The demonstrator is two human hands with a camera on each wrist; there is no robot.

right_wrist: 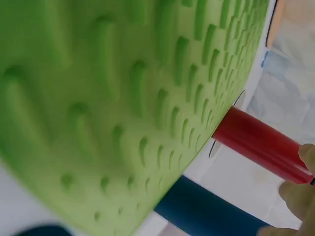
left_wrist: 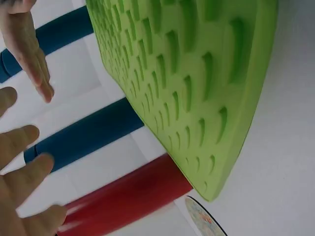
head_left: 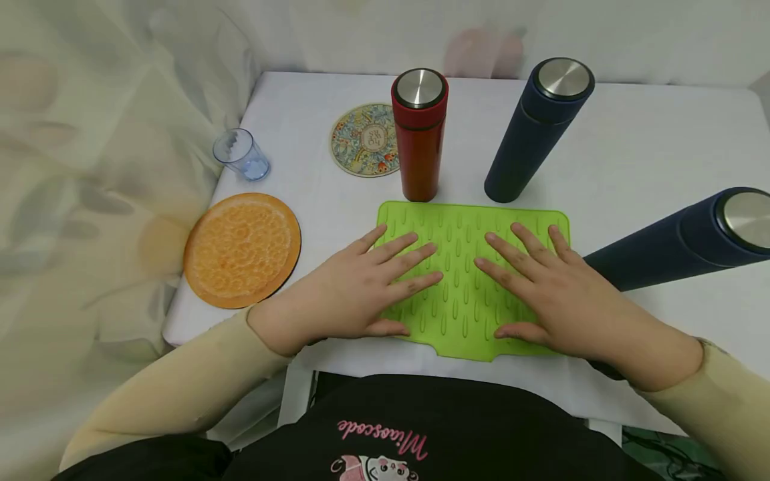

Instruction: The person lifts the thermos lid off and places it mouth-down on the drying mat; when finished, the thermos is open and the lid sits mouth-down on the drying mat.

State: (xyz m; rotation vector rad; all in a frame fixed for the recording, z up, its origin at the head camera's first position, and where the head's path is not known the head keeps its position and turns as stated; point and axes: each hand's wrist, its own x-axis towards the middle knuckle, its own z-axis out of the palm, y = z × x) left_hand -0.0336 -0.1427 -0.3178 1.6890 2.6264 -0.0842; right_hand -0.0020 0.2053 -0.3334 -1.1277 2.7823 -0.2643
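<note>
I see the green mat [head_left: 458, 294] lying flat on the desk [head_left: 337, 220], just in front of the red flask [head_left: 420, 150]. Left grip [head_left: 363, 290] and right grip [head_left: 559, 300] spread over it, fingers apart, clasping nothing. It looks light, rubbery, bendy; I'd pinch its side edges.

The mat [head_left: 458, 280] looks rubbery, ridged and matt.

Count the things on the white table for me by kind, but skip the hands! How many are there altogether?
Tall bottles: 3 (red bottle, back blue bottle, far-right blue bottle)
Clear cup: 1
Round flat discs: 2 (orange disc, patterned disc)
Green mat: 1
Total: 7
</note>
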